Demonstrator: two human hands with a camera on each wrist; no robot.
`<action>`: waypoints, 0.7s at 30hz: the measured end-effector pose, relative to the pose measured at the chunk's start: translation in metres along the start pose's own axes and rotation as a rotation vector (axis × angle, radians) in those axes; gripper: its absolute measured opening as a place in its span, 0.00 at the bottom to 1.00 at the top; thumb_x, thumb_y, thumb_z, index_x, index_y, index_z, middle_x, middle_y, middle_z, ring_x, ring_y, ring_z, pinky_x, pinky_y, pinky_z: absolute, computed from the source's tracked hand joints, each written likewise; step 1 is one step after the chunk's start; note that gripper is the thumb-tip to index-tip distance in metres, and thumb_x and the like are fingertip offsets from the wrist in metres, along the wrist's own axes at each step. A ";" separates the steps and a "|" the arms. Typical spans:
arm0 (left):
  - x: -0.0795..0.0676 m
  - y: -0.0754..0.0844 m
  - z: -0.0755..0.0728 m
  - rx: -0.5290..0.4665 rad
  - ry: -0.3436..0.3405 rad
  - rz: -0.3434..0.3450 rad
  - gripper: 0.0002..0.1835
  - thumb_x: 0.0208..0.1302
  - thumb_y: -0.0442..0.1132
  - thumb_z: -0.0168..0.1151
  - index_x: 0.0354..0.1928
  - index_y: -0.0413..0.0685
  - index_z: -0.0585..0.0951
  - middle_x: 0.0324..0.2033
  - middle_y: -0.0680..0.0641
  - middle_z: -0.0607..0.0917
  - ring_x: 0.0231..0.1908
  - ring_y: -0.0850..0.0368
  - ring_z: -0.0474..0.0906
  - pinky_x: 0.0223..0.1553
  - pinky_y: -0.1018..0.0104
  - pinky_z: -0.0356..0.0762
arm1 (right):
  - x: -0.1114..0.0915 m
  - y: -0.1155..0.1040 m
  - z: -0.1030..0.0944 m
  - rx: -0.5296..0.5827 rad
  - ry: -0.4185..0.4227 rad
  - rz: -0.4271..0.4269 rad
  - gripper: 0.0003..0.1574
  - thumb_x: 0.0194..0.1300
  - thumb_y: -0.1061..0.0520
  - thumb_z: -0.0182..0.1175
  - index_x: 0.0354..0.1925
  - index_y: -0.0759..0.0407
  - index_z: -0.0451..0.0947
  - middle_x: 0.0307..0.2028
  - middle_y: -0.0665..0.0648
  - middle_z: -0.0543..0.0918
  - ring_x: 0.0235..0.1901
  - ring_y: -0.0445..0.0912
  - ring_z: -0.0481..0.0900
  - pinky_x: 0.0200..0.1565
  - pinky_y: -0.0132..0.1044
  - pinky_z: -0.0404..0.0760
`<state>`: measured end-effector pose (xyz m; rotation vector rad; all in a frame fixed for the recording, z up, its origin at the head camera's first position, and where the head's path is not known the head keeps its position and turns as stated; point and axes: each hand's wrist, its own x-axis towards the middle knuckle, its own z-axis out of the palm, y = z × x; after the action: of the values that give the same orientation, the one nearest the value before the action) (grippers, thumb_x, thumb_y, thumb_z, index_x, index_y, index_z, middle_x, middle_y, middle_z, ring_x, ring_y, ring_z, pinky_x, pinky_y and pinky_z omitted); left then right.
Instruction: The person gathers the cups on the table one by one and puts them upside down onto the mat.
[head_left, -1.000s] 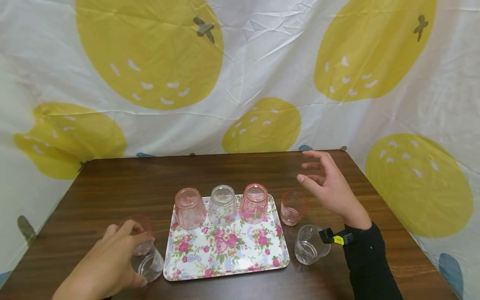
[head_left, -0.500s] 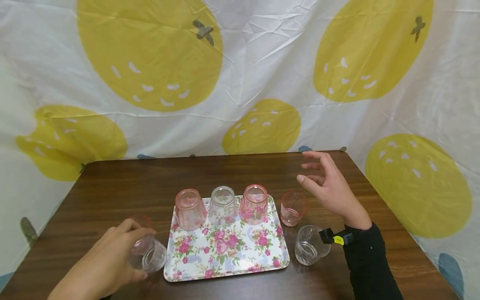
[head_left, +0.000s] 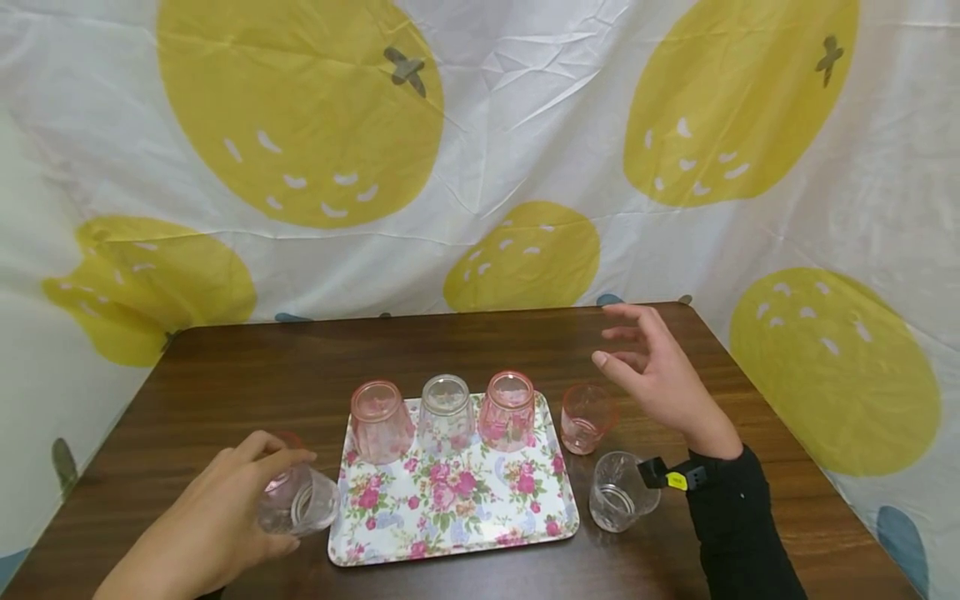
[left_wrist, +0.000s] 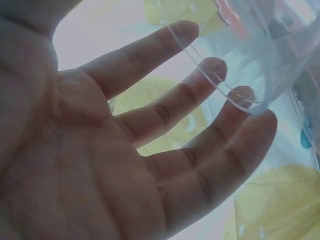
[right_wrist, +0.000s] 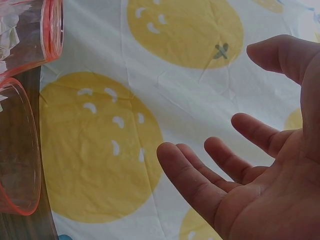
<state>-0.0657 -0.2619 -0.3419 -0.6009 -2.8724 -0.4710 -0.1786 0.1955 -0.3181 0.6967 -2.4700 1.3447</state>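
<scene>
My left hand grips a clear glass left of the tray, the glass tilted with its base toward the tray. In the left wrist view, the rim of the clear glass lies across the fingertips. Just behind that hand, a pink-rimmed glass shows, mostly hidden. Three glasses stand upside down along the back of the floral tray: a pink glass, a clear glass and another pink glass. My right hand hovers, holding nothing, fingers loosely bent.
Right of the tray stand an upright pink glass and, nearer me, an upright clear glass beside the right wrist. The brown wooden table ends at a white cloth with yellow fruit prints.
My left hand has lifted the clear glass slightly and tilted it further, its base swinging toward the tray. The right hand stays where it was.
</scene>
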 end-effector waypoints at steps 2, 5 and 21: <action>0.000 0.001 -0.001 -0.002 0.002 0.000 0.41 0.25 0.46 0.86 0.52 0.47 0.85 0.45 0.47 0.80 0.40 0.47 0.75 0.39 0.45 0.81 | 0.000 0.000 0.000 -0.001 -0.001 0.002 0.36 0.68 0.62 0.61 0.69 0.63 0.59 0.64 0.65 0.64 0.59 0.56 0.70 0.55 0.63 0.78; 0.001 0.002 -0.001 -0.011 0.009 0.000 0.40 0.26 0.46 0.85 0.52 0.48 0.84 0.45 0.48 0.80 0.40 0.48 0.75 0.39 0.46 0.80 | 0.000 0.000 0.000 -0.001 -0.002 0.004 0.36 0.68 0.61 0.61 0.69 0.63 0.59 0.64 0.65 0.63 0.59 0.56 0.70 0.55 0.63 0.78; 0.006 0.011 -0.004 -0.034 0.258 0.074 0.40 0.31 0.45 0.83 0.54 0.46 0.81 0.44 0.48 0.78 0.37 0.52 0.75 0.33 0.49 0.79 | -0.001 -0.001 0.000 0.004 -0.006 -0.003 0.35 0.69 0.61 0.60 0.69 0.63 0.59 0.65 0.66 0.63 0.59 0.58 0.70 0.55 0.63 0.77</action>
<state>-0.0656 -0.2514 -0.3336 -0.6011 -2.5949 -0.5438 -0.1772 0.1956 -0.3174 0.7057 -2.4703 1.3494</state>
